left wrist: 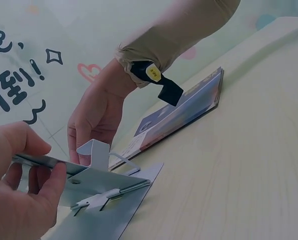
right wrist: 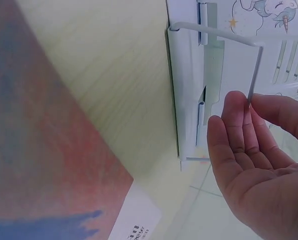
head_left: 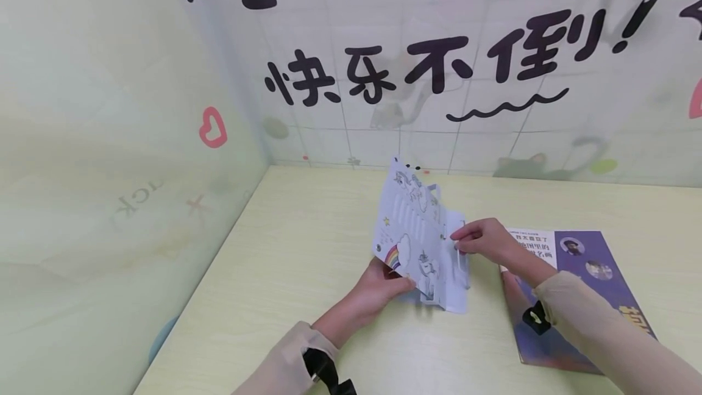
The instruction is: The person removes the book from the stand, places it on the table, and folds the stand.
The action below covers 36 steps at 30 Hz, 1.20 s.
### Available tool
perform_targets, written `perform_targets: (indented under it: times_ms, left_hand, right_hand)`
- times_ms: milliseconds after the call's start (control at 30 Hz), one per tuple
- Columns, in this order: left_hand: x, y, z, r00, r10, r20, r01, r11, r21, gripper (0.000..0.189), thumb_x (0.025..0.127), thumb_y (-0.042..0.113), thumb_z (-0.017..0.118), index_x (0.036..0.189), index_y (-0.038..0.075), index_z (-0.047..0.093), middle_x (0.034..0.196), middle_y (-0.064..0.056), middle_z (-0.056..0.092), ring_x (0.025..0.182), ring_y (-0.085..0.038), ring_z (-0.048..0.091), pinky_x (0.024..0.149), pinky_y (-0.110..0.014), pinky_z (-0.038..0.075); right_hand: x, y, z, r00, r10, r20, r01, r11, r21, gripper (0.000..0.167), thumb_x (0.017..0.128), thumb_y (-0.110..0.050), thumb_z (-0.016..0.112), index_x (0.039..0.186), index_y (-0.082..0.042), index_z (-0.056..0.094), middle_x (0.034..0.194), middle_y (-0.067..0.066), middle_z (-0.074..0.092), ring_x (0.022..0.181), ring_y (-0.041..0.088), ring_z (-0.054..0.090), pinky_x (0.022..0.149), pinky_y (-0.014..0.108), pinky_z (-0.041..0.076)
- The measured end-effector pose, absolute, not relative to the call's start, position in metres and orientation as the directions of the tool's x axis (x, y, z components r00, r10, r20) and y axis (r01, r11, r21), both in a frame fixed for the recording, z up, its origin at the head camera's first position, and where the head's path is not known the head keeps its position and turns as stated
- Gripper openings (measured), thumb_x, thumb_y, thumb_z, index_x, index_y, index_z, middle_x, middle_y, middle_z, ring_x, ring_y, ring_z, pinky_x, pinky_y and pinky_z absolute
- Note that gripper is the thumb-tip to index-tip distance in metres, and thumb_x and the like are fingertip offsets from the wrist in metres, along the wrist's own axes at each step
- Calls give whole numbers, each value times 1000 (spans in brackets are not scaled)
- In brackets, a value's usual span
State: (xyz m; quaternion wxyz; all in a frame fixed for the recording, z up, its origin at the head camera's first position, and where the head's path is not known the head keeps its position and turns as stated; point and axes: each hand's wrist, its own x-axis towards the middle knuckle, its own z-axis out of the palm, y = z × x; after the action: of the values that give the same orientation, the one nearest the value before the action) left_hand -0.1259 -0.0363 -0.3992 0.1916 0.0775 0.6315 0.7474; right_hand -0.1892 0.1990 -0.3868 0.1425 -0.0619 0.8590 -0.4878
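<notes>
A white folding book stand (head_left: 408, 218), printed with unicorns and a rainbow, is partly unfolded above the table. My left hand (head_left: 378, 288) grips the lower left edge of its printed panel, thumb on the front. In the left wrist view, the panel's edge lies between the thumb and fingers of the left hand (left wrist: 26, 185). My right hand (head_left: 485, 239) is at the stand's right side. In the right wrist view, the thumb and fingers of the right hand (right wrist: 268, 135) pinch a bent wire bracket (right wrist: 218, 32), which stands out from the stand's base strip (right wrist: 178, 90).
A book (head_left: 581, 316) with a purple-blue cover lies on the table, right of the stand and under the right forearm. The pale wooden table (head_left: 296, 218) meets a printed wall covering (head_left: 329, 139) at the back and a similar one at the left.
</notes>
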Motion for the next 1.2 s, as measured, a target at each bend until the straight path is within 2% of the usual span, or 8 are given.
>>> perform_targets:
  times_ms: [467, 600, 733, 867, 1000, 1200]
  left_hand:
    - [-125, -31, -401, -892, 431, -135, -199, -108, 974, 61, 79, -4, 61, 133, 8, 37, 118, -11, 53, 105, -21, 53, 88, -28, 45]
    - [-130, -40, -398, -861, 492, -126, -182, -68, 981, 60, 80, -1, 65, 133, 10, 39, 119, -10, 54, 106, -21, 53, 88, -29, 45]
    - [-142, -56, -391, -830, 542, -134, -143, 25, 989, 57, 79, 0, 66, 130, 5, 42, 115, -12, 55, 99, -23, 55, 84, -33, 48]
    - [-161, -73, -377, -861, 473, -187, -146, 121, 982, 46, 81, -1, 59, 123, -3, 42, 111, -17, 54, 94, -25, 56, 79, -38, 51]
    - [-180, -85, -353, -901, 379, -210, -164, 149, 975, 35, 87, 1, 51, 121, -5, 43, 114, -22, 51, 101, -31, 54, 82, -40, 50]
    - [-202, -87, -318, -922, 316, -222, -192, 123, 974, 42, 90, 7, 51, 129, -2, 38, 120, -21, 48, 110, -33, 49, 84, -35, 50]
  right_hand:
    - [-192, 206, -389, -956, -229, -184, 32, 540, -841, 27, 84, -9, 65, 105, 7, 63, 87, 9, 64, 77, 19, 59, 76, 33, 52]
    - [-190, 208, -388, -951, -247, -187, 24, 544, -839, 28, 85, -10, 64, 108, 7, 62, 88, 9, 63, 78, 19, 57, 74, 28, 51]
    - [-185, 210, -381, -948, -285, -144, -46, 568, -822, 28, 84, -8, 64, 107, 8, 62, 88, 8, 62, 79, 20, 54, 70, 25, 48]
    - [-176, 211, -370, -943, -321, -91, -110, 557, -823, 27, 85, -8, 63, 107, 7, 61, 91, 8, 62, 80, 20, 54, 69, 23, 48]
    - [-161, 203, -358, -920, -391, -25, -179, 476, -861, 28, 85, -7, 63, 108, 8, 60, 95, 13, 63, 83, 20, 58, 70, 23, 51]
    - [-136, 177, -349, -884, -460, 84, -285, 388, -877, 25, 83, -5, 64, 105, 8, 61, 97, 16, 63, 83, 19, 59, 73, 25, 51]
